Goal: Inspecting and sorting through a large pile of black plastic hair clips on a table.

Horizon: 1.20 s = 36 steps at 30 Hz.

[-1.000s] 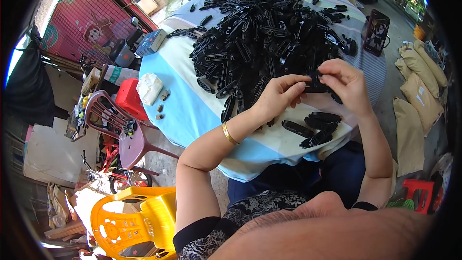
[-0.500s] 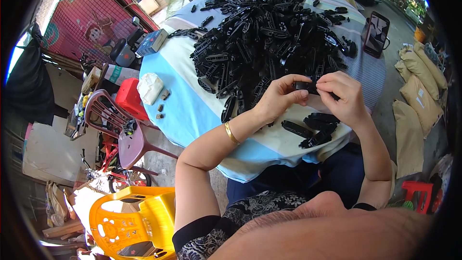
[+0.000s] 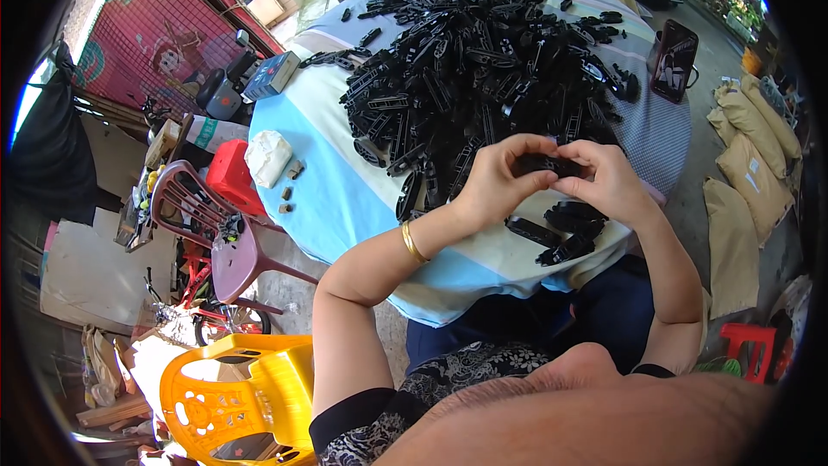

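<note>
Between my two hands is an elongated black plastic part (image 3: 545,166), held level over the near side of the table. My left hand (image 3: 503,174), with a gold bracelet at its wrist, pinches one end between thumb and fingers. The other end is in the fingers of my right hand (image 3: 611,179). Fingers cover much of the part, so its exact kind cannot be told. Just beyond my hands rises a big heap of similar black plastic parts (image 3: 466,60). Closer to me, a small group of black parts (image 3: 569,229) lies on the cloth.
A striped cloth covers the round table (image 3: 319,198). A phone (image 3: 674,60) stands upright at its right edge. On the left are a white crumpled bag (image 3: 268,158) and a blue box (image 3: 272,76). A yellow chair (image 3: 233,397) and a purple chair (image 3: 237,267) stand left; sacks (image 3: 755,168) lie right.
My right hand has turned and moved slightly down; its fingers now grip the part's end beside my left fingers. The black part shows more of its length. The heap is unchanged.
</note>
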Motion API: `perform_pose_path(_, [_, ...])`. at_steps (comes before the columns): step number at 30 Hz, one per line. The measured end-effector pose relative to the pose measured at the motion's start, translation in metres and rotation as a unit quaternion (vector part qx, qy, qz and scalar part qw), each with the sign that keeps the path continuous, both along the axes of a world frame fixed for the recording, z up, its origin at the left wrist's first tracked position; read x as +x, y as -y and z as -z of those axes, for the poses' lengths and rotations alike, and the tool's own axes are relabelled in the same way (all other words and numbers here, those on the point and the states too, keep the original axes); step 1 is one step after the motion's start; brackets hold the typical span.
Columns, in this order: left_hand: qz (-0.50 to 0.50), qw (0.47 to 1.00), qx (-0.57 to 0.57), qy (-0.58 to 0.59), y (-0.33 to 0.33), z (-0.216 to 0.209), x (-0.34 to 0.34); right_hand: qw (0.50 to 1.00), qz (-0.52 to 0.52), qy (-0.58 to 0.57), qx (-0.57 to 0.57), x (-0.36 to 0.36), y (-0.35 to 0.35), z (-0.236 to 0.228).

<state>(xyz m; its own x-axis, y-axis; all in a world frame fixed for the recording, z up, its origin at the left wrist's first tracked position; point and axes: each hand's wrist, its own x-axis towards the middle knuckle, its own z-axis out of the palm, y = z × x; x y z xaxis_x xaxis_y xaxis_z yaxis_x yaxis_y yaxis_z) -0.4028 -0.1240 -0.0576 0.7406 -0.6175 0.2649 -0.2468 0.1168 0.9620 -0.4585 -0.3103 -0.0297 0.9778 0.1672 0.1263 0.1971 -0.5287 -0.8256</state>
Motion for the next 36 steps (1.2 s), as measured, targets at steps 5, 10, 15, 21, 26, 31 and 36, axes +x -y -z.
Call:
perform_pose_path(5, [-0.039, 0.990, 0.063, 0.120, -0.002, -0.006, -0.006, 0.991, 0.005, 0.117, -0.067, 0.001, -0.001, 0.005])
perform_pose_path(10, [0.047, 0.994, 0.087, 0.054, 0.003, 0.018, 0.001, 0.991, -0.052, -0.009, 0.126, 0.037, 0.060, 0.015])
perform_pose_path(15, [0.153, 0.951, 0.208, 0.172, 0.000, 0.011, -0.002, 0.913, 0.217, 0.206, -0.276, 0.067, 0.112, 0.061])
perform_pose_path(21, [-0.189, 0.797, 0.325, 0.473, -0.004, 0.011, 0.005, 0.899, 0.237, 0.165, -0.329, 0.070, 0.112, 0.068])
perform_pose_path(26, [-0.208, 0.682, 0.483, 0.508, 0.002, 0.020, 0.007, 0.910, 0.255, 0.267, -0.190, 0.058, 0.088, 0.045])
perform_pose_path(31, [-0.174, 0.710, 0.465, 0.499, -0.006, 0.018, 0.002, 0.972, 0.143, 0.187, 0.009, 0.040, 0.042, 0.029])
perform_pose_path(36, [-0.100, 0.857, 0.295, 0.410, 0.000, 0.016, -0.005, 0.982, 0.075, 0.157, 0.074, 0.024, 0.016, 0.027])
